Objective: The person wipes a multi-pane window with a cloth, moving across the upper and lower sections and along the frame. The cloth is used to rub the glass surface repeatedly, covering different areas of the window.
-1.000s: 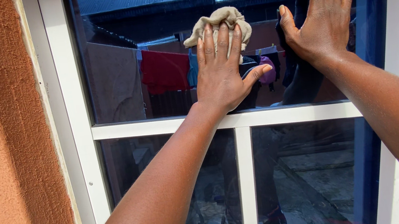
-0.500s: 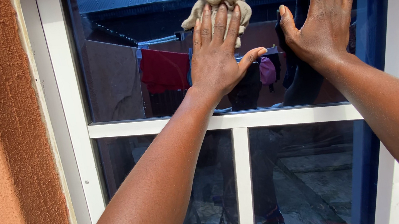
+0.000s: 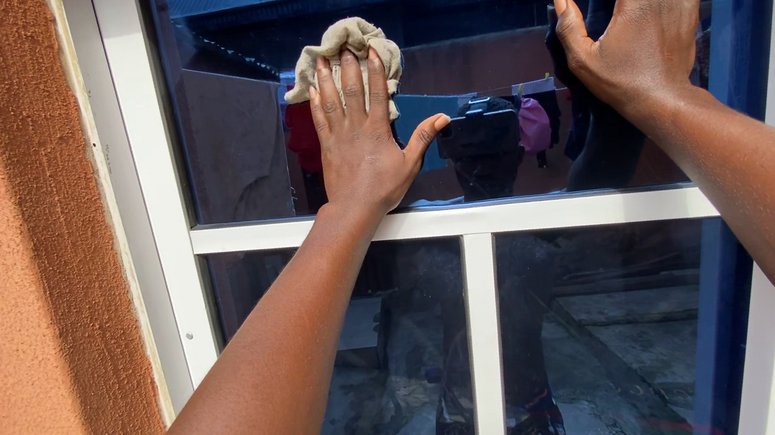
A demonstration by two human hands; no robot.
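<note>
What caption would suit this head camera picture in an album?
Left hand presses a beige cloth flat on the upper window pane; right hand rests open on the glass.

A person's left hand (image 3: 361, 135) presses a crumpled beige cloth (image 3: 344, 52) flat against the upper glass pane (image 3: 232, 118) of a white-framed window (image 3: 469, 221). The right hand (image 3: 646, 9) rests open-palmed on the same pane, well apart from the cloth. A textured orange wall (image 3: 3, 282) stands to the left

Soft beige cloth (image 3: 342, 52), glossy glass (image 3: 494, 41)
</note>
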